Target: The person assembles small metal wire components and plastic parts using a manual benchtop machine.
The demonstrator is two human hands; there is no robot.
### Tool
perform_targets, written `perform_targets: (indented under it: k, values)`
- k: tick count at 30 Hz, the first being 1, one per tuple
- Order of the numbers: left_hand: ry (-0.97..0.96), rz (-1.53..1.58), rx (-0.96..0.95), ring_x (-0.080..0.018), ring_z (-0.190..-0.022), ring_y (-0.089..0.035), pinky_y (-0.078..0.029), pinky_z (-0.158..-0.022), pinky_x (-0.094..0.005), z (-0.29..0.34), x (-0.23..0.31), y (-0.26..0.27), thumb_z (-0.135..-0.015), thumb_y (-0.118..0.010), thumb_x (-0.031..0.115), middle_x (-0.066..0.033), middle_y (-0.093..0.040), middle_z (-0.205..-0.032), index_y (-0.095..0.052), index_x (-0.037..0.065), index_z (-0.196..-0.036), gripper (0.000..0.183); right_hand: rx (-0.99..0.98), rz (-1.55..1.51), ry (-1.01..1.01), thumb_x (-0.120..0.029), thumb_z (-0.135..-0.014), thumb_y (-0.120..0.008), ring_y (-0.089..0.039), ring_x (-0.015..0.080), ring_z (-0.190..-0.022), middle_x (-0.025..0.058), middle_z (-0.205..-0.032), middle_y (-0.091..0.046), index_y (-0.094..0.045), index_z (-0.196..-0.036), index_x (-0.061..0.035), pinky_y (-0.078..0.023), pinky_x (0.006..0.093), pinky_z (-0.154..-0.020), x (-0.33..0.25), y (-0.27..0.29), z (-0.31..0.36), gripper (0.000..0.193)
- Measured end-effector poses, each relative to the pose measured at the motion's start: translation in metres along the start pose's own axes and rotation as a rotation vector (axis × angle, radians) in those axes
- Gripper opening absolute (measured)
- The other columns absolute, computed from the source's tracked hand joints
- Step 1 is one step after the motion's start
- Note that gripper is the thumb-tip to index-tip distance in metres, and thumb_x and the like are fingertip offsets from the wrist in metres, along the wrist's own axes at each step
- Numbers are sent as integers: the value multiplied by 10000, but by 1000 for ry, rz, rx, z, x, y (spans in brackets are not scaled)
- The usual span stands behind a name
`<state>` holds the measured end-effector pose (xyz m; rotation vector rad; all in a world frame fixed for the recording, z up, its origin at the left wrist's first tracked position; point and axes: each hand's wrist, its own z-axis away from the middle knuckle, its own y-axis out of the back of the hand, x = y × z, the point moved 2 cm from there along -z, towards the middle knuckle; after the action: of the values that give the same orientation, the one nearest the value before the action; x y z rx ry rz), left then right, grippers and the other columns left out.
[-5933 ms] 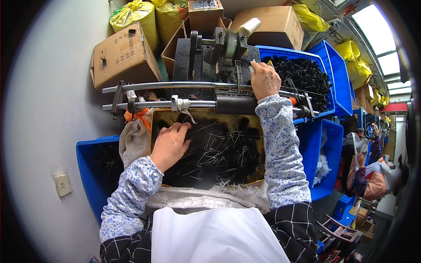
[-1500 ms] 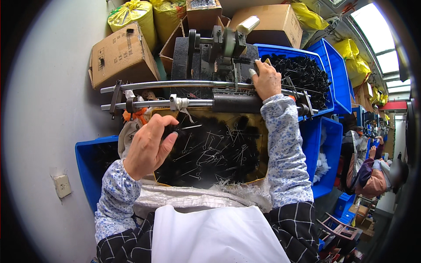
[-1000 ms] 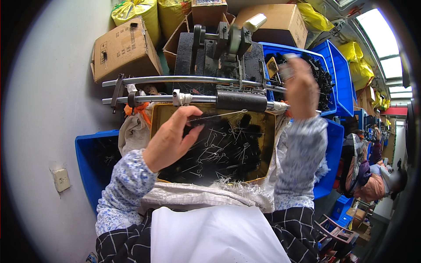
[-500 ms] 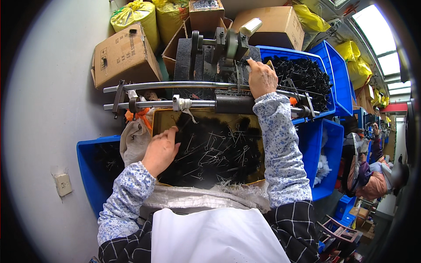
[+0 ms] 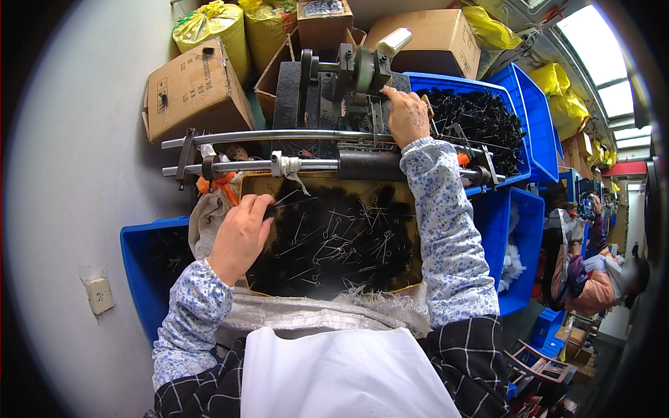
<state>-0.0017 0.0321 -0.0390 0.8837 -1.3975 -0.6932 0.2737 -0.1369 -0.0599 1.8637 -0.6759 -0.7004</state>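
Note:
My right hand (image 5: 408, 117) is closed at the machine (image 5: 327, 104), its fingertips beside the round wheel (image 5: 364, 70). A small black wire brush is pinched there, mostly hidden by the fingers. Over the left edge of a yellowish tray (image 5: 418, 268), my left hand (image 5: 240, 233) has thumb and fingers together on a black wire brush, with dark bristles and a thin wire showing at the fingertips. Inside the tray lies a heap of black brushes (image 5: 334, 240) with thin metal wire stems, several ending in loops.
Two metal rails (image 5: 244, 166) cross between tray and machine. Blue bins stand around: one with black brushes (image 5: 477, 122) at the right, one (image 5: 143, 279) at the left, another (image 5: 526, 279) holding white pieces. Cardboard boxes (image 5: 198, 90) and yellow sacks (image 5: 212, 35) stand behind. Another person (image 5: 592, 279) sits far right.
My left hand has moved a little left and toward me, to the tray's edge. My right hand has shifted slightly left and nearer the wheel, still closed.

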Motion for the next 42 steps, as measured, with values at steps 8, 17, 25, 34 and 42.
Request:
perform_targets:
  k: [8,17,25,34,42]
  values:
    - [-46,-68,101,-297,-761,-559,-439,-691,-364,-7,9,21,-812,-598,125,-137,-574,-873,-494,28,-1033,263,-3,212,-58,-117,-771,-560,-466,206,-981,19,-1051,-571,-567,-1147,-167,-312,370,-819,4,9,7,379]
    - [58,121,117,-301,-776,-520,-423,-712,-349,-2,6,36,-879,-497,151,-166,-491,-866,-367,10,-1010,231,-34,72,-207,-223,-792,-571,-521,279,-981,119,-1030,-601,-553,-1109,-54,-385,431,-808,2,6,20,360]
    - [-14,137,133,-281,-693,-454,-402,-670,-360,-2,14,36,-857,-401,91,-150,-415,-830,-328,12,-970,156,-78,119,-160,-220,-792,-561,-530,244,-982,77,-1007,-613,-562,-1095,-43,-382,423,-795,-46,4,11,351]
    - [-24,268,207,-208,-688,-480,-409,-636,-315,-2,10,39,-859,-446,57,-118,-463,-850,-359,16,-1003,173,-94,186,-187,-221,-772,-587,-540,228,-964,58,-974,-625,-591,-1023,-83,-382,416,-793,11,19,20,287]
    - [-111,550,65,-142,-749,-504,-426,-698,-268,-17,24,37,-867,-521,69,-74,-500,-895,-424,32,-1011,178,-298,78,-42,-243,-869,-454,-566,313,-944,112,-1000,-617,-633,-1011,-136,-448,418,-802,73,13,-7,253]
